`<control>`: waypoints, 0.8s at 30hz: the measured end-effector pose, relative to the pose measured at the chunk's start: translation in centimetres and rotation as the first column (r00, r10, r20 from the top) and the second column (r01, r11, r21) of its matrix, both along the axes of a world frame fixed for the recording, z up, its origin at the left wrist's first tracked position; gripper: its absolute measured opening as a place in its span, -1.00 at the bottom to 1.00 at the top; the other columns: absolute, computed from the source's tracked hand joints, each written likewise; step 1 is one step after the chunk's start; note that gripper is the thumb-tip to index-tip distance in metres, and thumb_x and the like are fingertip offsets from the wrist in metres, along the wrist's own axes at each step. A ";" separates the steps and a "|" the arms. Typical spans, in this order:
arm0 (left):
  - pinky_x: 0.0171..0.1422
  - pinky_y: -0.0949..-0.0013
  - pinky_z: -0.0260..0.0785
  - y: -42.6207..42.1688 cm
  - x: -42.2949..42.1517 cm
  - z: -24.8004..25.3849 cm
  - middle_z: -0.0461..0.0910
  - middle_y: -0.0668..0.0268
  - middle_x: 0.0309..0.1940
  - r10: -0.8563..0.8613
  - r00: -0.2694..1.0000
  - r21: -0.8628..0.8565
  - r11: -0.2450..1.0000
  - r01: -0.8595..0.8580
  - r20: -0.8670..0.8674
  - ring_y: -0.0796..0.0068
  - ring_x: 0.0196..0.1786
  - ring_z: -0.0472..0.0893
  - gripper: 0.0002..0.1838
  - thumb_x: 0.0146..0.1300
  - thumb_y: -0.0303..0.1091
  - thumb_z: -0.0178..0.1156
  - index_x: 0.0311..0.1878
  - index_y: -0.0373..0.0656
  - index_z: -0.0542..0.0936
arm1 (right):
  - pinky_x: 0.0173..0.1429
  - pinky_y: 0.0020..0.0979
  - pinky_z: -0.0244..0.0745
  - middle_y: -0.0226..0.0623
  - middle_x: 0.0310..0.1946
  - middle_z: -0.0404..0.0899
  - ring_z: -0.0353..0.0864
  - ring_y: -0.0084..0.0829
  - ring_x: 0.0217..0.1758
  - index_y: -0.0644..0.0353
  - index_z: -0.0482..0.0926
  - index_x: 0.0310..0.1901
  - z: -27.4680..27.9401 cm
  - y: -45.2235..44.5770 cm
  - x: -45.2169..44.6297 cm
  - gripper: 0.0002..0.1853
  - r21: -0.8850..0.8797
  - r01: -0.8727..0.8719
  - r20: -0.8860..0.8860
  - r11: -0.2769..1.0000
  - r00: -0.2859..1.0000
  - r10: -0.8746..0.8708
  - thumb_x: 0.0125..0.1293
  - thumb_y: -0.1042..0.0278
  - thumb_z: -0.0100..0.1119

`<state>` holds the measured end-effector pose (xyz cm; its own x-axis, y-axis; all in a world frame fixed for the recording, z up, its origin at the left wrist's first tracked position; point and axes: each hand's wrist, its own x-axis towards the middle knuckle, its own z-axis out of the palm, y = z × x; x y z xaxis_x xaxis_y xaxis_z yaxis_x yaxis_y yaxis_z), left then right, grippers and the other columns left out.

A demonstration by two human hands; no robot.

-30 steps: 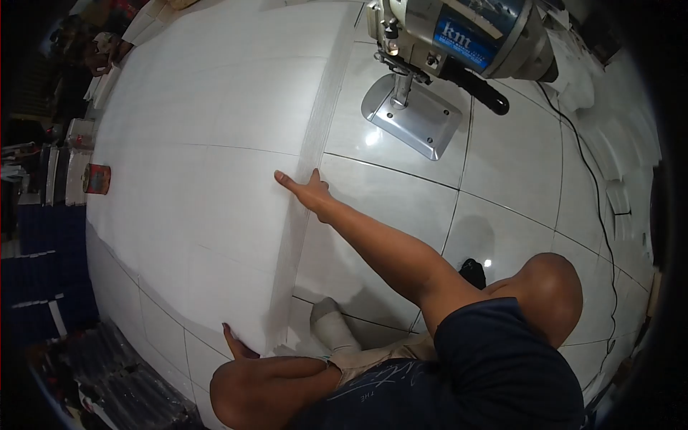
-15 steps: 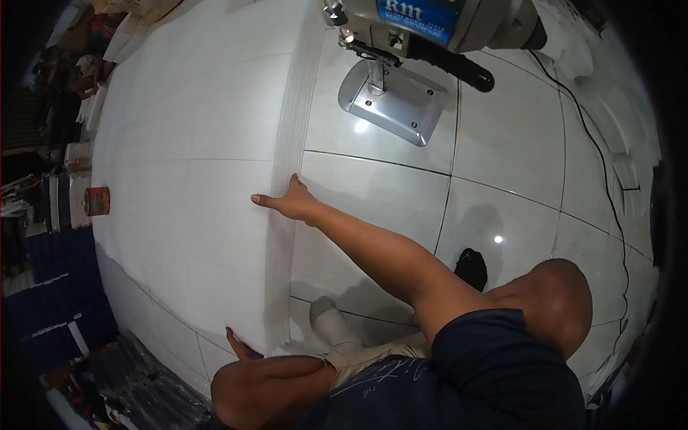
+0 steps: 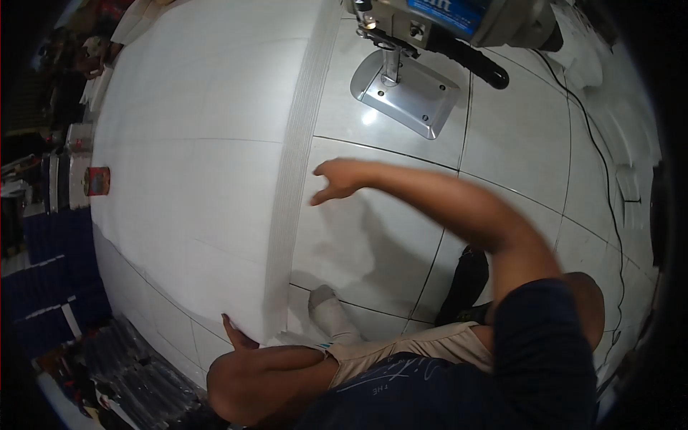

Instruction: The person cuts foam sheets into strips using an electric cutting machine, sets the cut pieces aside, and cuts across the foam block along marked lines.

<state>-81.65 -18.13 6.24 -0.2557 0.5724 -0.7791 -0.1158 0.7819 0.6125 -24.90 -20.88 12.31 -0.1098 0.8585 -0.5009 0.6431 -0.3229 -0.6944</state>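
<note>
A thick stack of thin white sheets [image 3: 193, 179] with a layered side edge covers the left half of the floor. My right hand [image 3: 338, 180] is raised just right of that edge, thumb and fingers apart, nothing in it and not touching the stack. At the stack's near corner is my left hand [image 3: 240, 337], one digit stretched out along the edge; my knee hides the rest of it. Beyond my right hand stands a cutting machine [image 3: 459, 32] with a black handle and a flat metal base plate [image 3: 412, 93] on the tiles.
A black cable [image 3: 598, 158] runs down the tiled floor on the right. Along the far left are a red tin [image 3: 97, 180], dark blue piles [image 3: 57, 276] and dark plastic-wrapped packs [image 3: 136, 376]. White material [image 3: 577, 50] lies at the upper right. My feet and knees are near the stack.
My right hand has come off the stack's edge and moved right, its elbow bent more. The left hand has stayed at the near corner. The camera view has shifted slightly.
</note>
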 end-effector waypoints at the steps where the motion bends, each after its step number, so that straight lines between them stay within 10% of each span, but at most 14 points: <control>1: 0.48 -0.06 0.03 -0.3 -0.5 0.1 0.46 0.28 0.20 0.005 1.000 0.007 1.000 -0.005 -0.009 0.32 0.28 0.42 -0.44 0.31 -0.02 0.12 0.31 -0.07 0.41 | 0.31 -0.15 0.37 0.06 0.13 0.53 0.47 0.02 0.24 0.37 0.45 0.21 2.2 -2.2 1.3 -0.18 0.024 -0.090 0.142 0.996 0.986 0.086 0.18 -0.27 0.24; 3: 0.48 -0.06 0.02 -0.8 -1.5 0.2 0.46 0.28 0.20 0.020 1.000 0.005 1.000 -0.020 -0.016 0.33 0.28 0.42 -0.45 0.31 -0.03 0.12 0.30 -0.06 0.41 | -0.02 -0.14 0.53 -0.09 -0.21 0.65 0.64 -0.09 -0.09 0.20 0.60 -0.13 7.6 -6.1 5.1 -0.56 0.086 -0.193 0.407 0.977 0.902 0.143 0.19 -0.04 0.33; 5: 0.48 -0.07 0.02 -1.2 -2.2 0.9 0.46 0.29 0.20 0.030 0.998 0.008 1.000 -0.029 -0.058 0.33 0.28 0.41 -0.45 0.31 -0.04 0.13 0.30 -0.06 0.41 | -0.24 -0.18 0.51 -0.25 -0.42 0.56 0.61 -0.19 -0.30 0.15 0.52 -0.34 12.8 -12.1 10.2 -0.73 0.483 -0.100 0.489 0.870 0.855 -0.173 0.20 0.14 0.33; 12: 0.48 -0.09 0.01 4.6 -2.5 9.1 0.46 0.31 0.19 0.158 0.779 0.517 0.823 0.236 -0.607 0.34 0.27 0.41 -0.47 0.30 -0.07 0.14 0.29 -0.05 0.42 | -0.01 -0.20 0.51 -0.18 -0.09 0.48 0.53 -0.14 -0.01 0.13 0.42 0.13 14.9 -19.2 14.1 -0.44 0.735 -0.248 0.676 0.631 0.331 -0.658 0.08 0.24 0.38; 16: 0.46 0.21 0.02 13.7 8.4 16.2 0.33 0.22 0.32 -0.255 0.709 0.449 0.622 0.641 -0.658 0.31 0.37 0.27 -0.37 0.36 0.00 0.06 0.38 -0.17 0.30 | 0.09 -0.13 0.50 0.01 0.03 0.46 0.53 -0.01 0.05 0.24 0.32 0.26 15.0 -17.1 16.0 -0.29 0.637 -0.127 0.750 0.761 0.330 -0.573 0.09 0.20 0.39; 20: 0.39 0.19 0.21 14.1 20.9 18.8 0.37 0.10 0.26 -0.488 0.047 0.018 0.064 0.998 -0.871 0.17 0.32 0.36 -0.48 0.29 -0.21 0.26 0.23 -0.25 0.42 | 0.09 -0.12 0.50 0.18 -0.01 0.53 0.57 -0.03 0.07 0.34 0.40 0.16 16.2 -13.0 18.7 -0.38 0.340 0.167 0.827 0.925 0.416 -0.379 0.17 0.09 0.29; 21: 0.39 0.16 0.21 15.3 21.7 17.3 0.39 0.06 0.24 -0.424 -0.094 0.006 -0.228 0.974 -0.901 0.09 0.31 0.38 -0.47 0.23 -0.20 0.33 0.19 -0.23 0.45 | 0.09 -0.12 0.50 0.18 -0.01 0.53 0.57 -0.03 0.07 0.34 0.40 0.16 16.8 -12.3 19.0 -0.38 0.349 0.172 0.826 0.921 0.407 -0.389 0.17 0.09 0.29; 24: 0.44 0.02 0.16 12.8 28.7 18.2 0.34 -0.09 0.31 -0.227 -0.502 -0.354 -0.476 0.805 -0.835 -0.06 0.39 0.30 -0.26 0.12 0.06 0.36 0.25 -0.24 0.43 | 0.15 -0.13 0.52 0.07 -0.02 0.57 0.60 -0.08 0.07 0.35 0.40 0.13 16.7 -11.2 20.2 -0.40 0.259 0.391 0.590 0.883 0.660 -0.465 0.22 0.04 0.20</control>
